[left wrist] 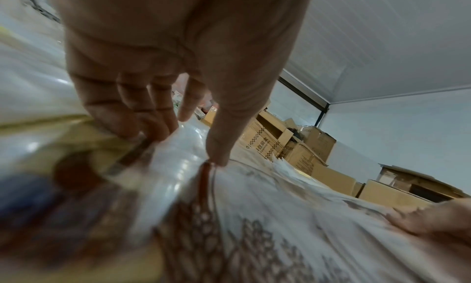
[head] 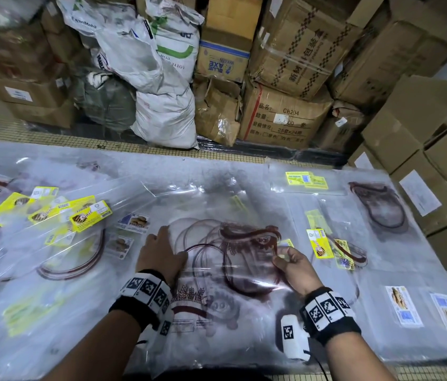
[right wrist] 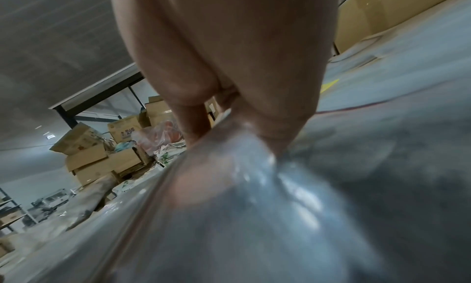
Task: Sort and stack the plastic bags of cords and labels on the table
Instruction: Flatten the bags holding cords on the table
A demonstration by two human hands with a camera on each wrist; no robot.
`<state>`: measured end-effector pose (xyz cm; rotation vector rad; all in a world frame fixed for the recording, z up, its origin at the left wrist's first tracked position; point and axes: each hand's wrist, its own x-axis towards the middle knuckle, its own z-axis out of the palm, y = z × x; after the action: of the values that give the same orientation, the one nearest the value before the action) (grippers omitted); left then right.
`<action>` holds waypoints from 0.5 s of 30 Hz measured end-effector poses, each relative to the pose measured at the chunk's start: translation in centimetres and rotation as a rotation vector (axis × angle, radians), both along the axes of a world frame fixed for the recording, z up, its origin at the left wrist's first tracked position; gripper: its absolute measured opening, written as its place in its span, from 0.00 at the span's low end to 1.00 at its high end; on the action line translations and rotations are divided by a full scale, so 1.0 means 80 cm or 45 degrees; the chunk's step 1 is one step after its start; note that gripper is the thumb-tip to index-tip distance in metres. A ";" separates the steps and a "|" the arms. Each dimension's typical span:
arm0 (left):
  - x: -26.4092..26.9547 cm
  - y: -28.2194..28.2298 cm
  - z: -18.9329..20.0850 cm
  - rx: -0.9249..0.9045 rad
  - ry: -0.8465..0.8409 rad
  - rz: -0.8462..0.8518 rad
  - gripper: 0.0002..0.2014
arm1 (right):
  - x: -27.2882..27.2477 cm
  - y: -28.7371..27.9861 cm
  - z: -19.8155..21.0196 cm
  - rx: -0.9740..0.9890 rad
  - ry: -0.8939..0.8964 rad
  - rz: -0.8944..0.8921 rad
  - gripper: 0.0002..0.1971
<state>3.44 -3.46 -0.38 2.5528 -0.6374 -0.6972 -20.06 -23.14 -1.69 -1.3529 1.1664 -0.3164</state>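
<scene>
A clear plastic bag (head: 217, 215) with dark red cords (head: 244, 237) inside lies in the middle of the table. My left hand (head: 162, 254) rests flat on its left part, fingers straight and pressing the film (left wrist: 178, 150). My right hand (head: 288, 264) pinches the bag's right side near a small yellow label (head: 285, 243); the film bunches up between thumb and fingers (right wrist: 244, 138). More bags with yellow labels (head: 90, 215) lie fanned out at the left. Other bags with cords (head: 381, 207) and yellow labels (head: 318, 243) lie at the right.
The table is covered with a printed plastic sheet (head: 203, 306). Cardboard boxes (head: 285, 116) and white sacks (head: 167, 116) are piled behind the table. More boxes (head: 436, 149) stand close along the right edge. Printed labels (head: 403, 306) lie at the near right.
</scene>
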 end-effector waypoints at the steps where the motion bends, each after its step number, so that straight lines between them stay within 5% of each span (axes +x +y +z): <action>1: -0.001 0.000 -0.001 0.004 0.018 0.017 0.36 | 0.002 0.001 -0.001 -0.011 0.009 0.020 0.07; 7: -0.013 0.001 -0.002 -0.119 0.057 0.062 0.10 | 0.023 0.021 0.000 -0.230 0.124 0.223 0.02; 9: -0.015 0.001 0.003 -0.256 0.023 0.053 0.01 | 0.030 0.029 0.005 -0.273 0.162 0.246 0.08; 12: -0.018 0.002 0.005 -0.497 0.082 0.090 0.06 | 0.041 0.041 0.010 -0.330 0.153 0.224 0.06; 15: -0.028 -0.001 0.007 -0.685 0.456 0.280 0.07 | 0.048 0.050 0.013 -0.284 0.139 0.249 0.02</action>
<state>1.17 -3.55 0.17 1.9061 -0.3531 -0.7585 -16.26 -19.13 -0.65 -1.6850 1.1016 -0.2387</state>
